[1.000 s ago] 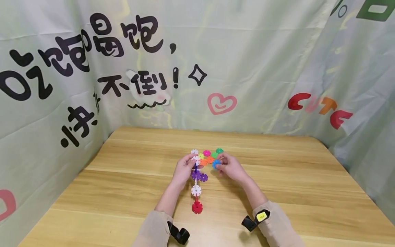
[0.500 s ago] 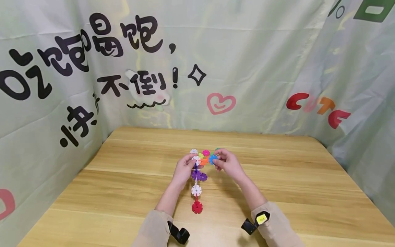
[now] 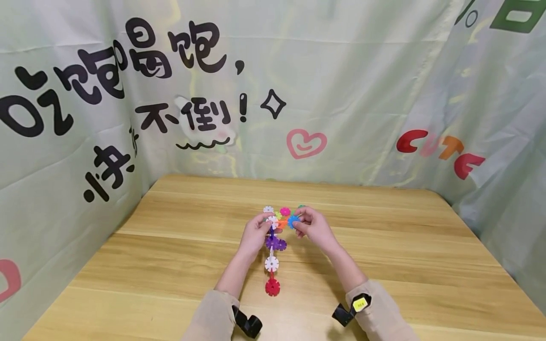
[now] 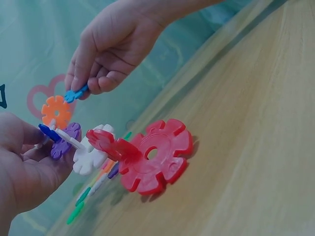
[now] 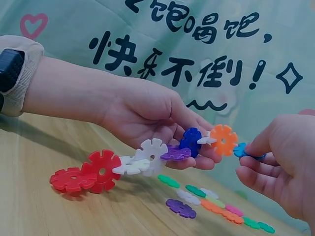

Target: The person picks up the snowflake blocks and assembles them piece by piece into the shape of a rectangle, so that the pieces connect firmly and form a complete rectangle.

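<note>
While the left hand (image 5: 147, 115) cradles the far end of a chain of snowflake discs (image 5: 142, 164), its fingers curled under the blue and purple pieces, the right hand (image 5: 280, 162) pinches a single light-blue disc (image 5: 242, 150) between thumb and fingertips, its edge just beside the orange disc (image 5: 223, 140) at the chain's tip — touching or a hair apart, I cannot tell. The chain runs back toward the person, the white pieces lifted off the wooden table (image 3: 384, 246) and the red discs (image 4: 152, 157) at the near end resting on it. A scatter of loose discs (image 5: 216, 204) lies flat on the table beyond the hands, in front of the printed cloth backdrop (image 3: 341, 94). The likeliest slip, as I judge it, is a misaligned slot: if the light-blue disc meets the orange one at an angle, pushing would twist the chain and could pop one of the joints apart — the long unsupported middle gives the left hand little to brace against. A narrow fingertip pinch could also let the disc skid out sideways under pressure.
</note>
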The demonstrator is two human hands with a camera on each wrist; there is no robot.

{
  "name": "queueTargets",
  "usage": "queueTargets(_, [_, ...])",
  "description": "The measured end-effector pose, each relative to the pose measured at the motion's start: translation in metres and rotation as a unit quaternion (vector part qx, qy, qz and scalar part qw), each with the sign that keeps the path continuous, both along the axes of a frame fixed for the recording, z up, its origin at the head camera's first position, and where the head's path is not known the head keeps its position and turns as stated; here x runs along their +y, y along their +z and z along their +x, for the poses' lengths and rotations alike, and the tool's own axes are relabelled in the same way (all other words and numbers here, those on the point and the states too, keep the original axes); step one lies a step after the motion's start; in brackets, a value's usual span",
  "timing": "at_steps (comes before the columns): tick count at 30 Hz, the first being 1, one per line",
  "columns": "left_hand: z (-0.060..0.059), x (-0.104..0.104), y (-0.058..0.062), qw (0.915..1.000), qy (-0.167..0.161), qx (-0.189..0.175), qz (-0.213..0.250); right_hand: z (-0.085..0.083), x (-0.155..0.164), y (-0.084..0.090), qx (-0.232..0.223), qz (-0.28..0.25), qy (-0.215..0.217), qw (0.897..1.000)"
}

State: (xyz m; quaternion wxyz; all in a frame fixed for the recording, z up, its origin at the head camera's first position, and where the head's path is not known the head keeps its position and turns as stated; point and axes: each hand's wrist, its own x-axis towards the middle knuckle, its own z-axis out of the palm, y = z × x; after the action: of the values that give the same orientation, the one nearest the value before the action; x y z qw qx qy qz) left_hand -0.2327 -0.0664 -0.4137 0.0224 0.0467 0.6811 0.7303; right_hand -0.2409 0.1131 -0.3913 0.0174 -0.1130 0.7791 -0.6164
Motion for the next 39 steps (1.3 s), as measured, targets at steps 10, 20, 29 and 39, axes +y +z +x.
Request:
queueTargets(10, [0.0019, 0.0004, 0.0011, 1.0, 0.002, 0.004, -0.007, 0.002, -0.0022, 0.0007, 0.005, 0.001, -0.004, 1.0])
queueTargets(20, [0.0027, 0.0028, 0.0013, 0.9999, -0.007, -0.005, 0.005, 0.0053, -0.0022, 0.0004, -0.008, -0.015, -0.011, 1.0])
queueTargets(29, [0.0002, 0.001, 0.0004, 0.9997, -0.013, -0.02, 0.0, 0.0055, -0.0054, -0.0011, 0.01, -0.002, -0.007, 1.0])
queueTargets(39, [0.0018, 0.0002, 0.0017, 0.9993, -0.037, 0.001, 0.003, 0.0019, -0.0073, -0.005, 0.005, -0.013, 0.01, 1.0])
